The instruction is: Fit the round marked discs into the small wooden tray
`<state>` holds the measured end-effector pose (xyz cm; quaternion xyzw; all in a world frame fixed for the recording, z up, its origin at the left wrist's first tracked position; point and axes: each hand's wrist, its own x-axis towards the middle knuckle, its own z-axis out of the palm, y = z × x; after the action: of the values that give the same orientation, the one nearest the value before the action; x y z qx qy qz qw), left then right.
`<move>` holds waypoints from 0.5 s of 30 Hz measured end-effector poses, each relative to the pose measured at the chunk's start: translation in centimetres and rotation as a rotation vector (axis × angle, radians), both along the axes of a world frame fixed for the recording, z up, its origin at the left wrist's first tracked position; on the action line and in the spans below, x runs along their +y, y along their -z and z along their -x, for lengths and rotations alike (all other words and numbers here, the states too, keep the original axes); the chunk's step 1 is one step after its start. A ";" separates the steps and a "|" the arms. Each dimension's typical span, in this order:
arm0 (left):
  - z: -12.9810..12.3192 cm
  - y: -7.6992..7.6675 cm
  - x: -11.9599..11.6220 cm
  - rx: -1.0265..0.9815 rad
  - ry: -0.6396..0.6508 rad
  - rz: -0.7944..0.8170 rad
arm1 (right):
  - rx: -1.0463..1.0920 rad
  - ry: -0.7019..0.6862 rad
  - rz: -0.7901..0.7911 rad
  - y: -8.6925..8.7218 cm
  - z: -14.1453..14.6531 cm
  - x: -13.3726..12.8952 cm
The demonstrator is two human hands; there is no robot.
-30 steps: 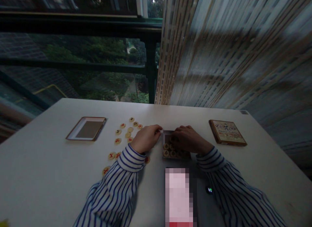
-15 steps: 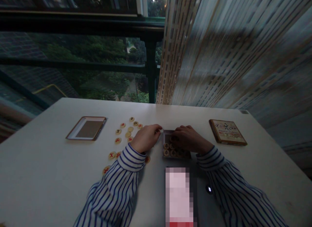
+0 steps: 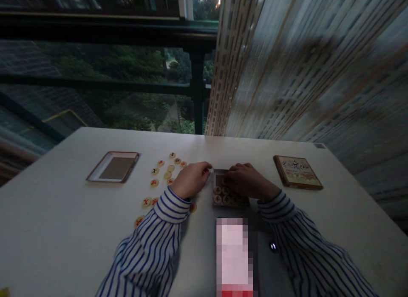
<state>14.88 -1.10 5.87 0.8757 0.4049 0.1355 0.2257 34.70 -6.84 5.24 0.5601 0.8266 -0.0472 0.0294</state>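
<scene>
A small open box (image 3: 219, 174) sits in the middle of the table. Along its near side lie rows of round xiangqi pieces (image 3: 226, 199) with dark characters, while its far left part shows bare floor. My right hand (image 3: 248, 178) reaches over the box from the right, fingers bent down inside and close together; whatever is under them is hidden. My left hand (image 3: 192, 179) is at the box's left edge, thumb and fingers pinched together; I cannot see what is in them. Left of it, more pieces (image 3: 154, 183) with red or dark characters lie loose, partly covered by my left forearm.
A shallow brown-rimmed tray or lid (image 3: 114, 168) lies at the left. The printed flat box (image 3: 298, 172) rests at the right. A blurred-out phone-like thing (image 3: 234, 254) lies near me, with a small shiny round object (image 3: 273, 246) beside it. Window and curtain border the table's far edge.
Hardly anything differs. My right hand's fingers have shifted slightly over the box, uncovering a little more of the pieces. My left hand stays in place.
</scene>
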 end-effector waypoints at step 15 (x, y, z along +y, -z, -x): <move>0.0 -0.1 0.0 -0.004 0.000 -0.010 | -0.017 -0.017 -0.015 0.3 0.0 -0.1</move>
<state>14.83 -1.05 6.00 0.8764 0.4038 0.1395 0.2223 34.73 -6.93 4.96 0.5537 0.8313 -0.0361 0.0325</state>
